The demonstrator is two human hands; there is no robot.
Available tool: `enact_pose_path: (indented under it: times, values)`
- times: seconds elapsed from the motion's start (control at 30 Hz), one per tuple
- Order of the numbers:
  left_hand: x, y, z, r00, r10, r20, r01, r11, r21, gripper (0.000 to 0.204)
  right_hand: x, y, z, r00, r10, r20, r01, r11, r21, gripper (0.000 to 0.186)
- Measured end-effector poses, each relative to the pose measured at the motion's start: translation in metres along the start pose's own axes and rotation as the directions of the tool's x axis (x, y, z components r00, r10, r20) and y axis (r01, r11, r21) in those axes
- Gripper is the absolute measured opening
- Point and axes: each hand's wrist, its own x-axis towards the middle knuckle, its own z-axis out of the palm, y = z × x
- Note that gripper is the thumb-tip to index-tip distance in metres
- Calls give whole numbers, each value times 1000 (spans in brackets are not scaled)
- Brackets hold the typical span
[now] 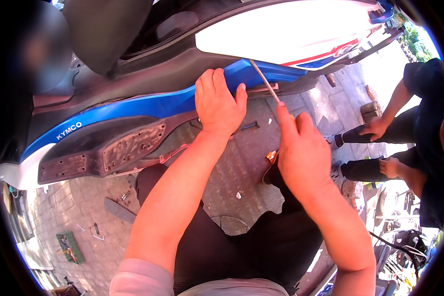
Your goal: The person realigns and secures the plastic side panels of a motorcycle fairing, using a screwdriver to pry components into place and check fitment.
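A scooter stretches across the top with a white side panel (276,32), a long blue trim panel (150,106) and a black footboard piece (126,145) below. My left hand (217,103) is on the blue trim, fingers curled over its surface near the upper edge and thumb to the right. My right hand (303,148) grips a screwdriver (265,80), its yellowish handle mostly hidden in my fingers. The long metal shaft reaches up to the seam between white and blue panels, where its tip is hard to make out.
A co-worker (429,123) in dark clothing is close on the right, hands near their knees. Loose tools and a green tray (70,246) lie on the paving (69,207) at lower left. A bent dark metal piece (249,126) is under the scooter. Assorted items crowd the lower right.
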Motion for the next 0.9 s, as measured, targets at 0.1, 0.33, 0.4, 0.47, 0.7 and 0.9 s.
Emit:
enact_pose_path:
  times: [0.1, 0.33, 0.4, 0.47, 0.7, 0.9]
  values:
    - [9, -3, 2, 1000, 0, 10, 0, 1000, -13, 57, 41, 21, -56, 994, -90, -62, 92, 995, 37, 38]
    - [10, -23, -10, 994, -51, 101, 55, 998, -37, 45, 84, 24, -102, 964, -187, 187, 199, 979, -44, 34]
    - [5, -22, -8, 994, -54, 96, 59, 997, -46, 44, 79, 31, -97, 967, -148, 207, 151, 989, 2, 34]
    - [1, -23, -10, 992, -60, 110, 65, 997, -42, 43, 82, 41, -96, 962, -82, 261, 57, 993, 102, 35]
    - [-21, -39, -24, 737, -522, 429, 603, 795, -70, 35, 83, 67, -93, 944, -271, 189, 291, 953, -88, 36]
    - [-32, -108, -70, 505, -825, 254, 854, 434, -287, 31, 55, 66, -69, 945, -322, 64, 322, 947, 15, 43]
